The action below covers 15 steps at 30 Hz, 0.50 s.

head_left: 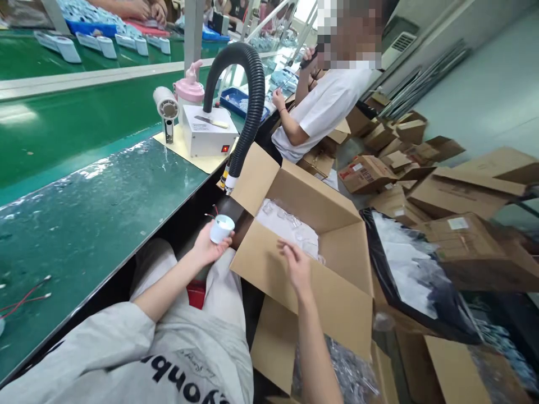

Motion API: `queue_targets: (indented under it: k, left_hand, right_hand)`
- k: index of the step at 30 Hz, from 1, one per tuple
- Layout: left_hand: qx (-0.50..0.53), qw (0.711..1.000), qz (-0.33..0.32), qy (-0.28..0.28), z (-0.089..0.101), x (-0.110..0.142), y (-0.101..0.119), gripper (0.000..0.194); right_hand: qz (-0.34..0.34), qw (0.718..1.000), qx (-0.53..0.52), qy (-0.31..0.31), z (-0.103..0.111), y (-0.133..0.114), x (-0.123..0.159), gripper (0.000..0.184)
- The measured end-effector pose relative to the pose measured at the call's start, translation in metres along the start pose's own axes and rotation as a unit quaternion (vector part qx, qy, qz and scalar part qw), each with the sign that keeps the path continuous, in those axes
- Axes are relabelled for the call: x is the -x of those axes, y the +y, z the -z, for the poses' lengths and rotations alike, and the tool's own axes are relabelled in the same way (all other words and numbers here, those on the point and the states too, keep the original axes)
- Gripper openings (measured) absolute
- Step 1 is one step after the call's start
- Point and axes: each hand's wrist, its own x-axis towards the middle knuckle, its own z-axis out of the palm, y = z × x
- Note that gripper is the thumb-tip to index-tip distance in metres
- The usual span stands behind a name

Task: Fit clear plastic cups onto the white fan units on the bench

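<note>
My left hand (205, 246) is wrapped round a short, pale blue cylindrical plastic part (222, 229), held above my lap with its round end facing up. Thin red and dark wires (213, 211) stick out behind it. Over the near flap of an open cardboard box (341, 241) hovers my right hand (297, 266), its fingers loosely stretched and nothing visible in them. Inside that box lie white parts in clear plastic wrapping (290, 227). The bent end of a black corrugated hose (251, 112) hangs just beyond my left hand.
A white machine box (208, 132) with a knife on top stands on the green bench (109, 219), beside a handheld fan (167, 109) and a pink-lidded bottle (189, 90). Another person (332, 101) sits ahead. Cardboard cartons (467, 241) crowd the right side.
</note>
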Motion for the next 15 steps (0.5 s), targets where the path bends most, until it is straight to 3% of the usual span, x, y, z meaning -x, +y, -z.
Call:
queue_targets:
  k: [3, 6, 11, 15]
  left_hand:
    - [0.066, 0.998, 0.000, -0.005, -0.014, -0.017, 0.029, 0.031]
    - [0.101, 0.995, 0.009, 0.002, -0.031, -0.032, 0.038, 0.044]
    - [0.136, 0.990, -0.005, 0.024, -0.045, -0.042, 0.039, 0.035]
    - [0.136, 0.989, -0.024, 0.045, -0.040, -0.038, 0.049, 0.035]
  right_hand:
    - [-0.061, 0.998, 0.015, 0.026, 0.024, 0.000, -0.083, 0.037]
    - [-0.135, 0.989, 0.050, 0.031, 0.031, 0.013, -0.143, 0.033]
    - [-0.214, 0.967, 0.136, -0.010, 0.008, 0.055, -0.211, 0.033]
    - [-0.214, 0.951, 0.217, -0.049, -0.020, 0.091, -0.259, 0.037]
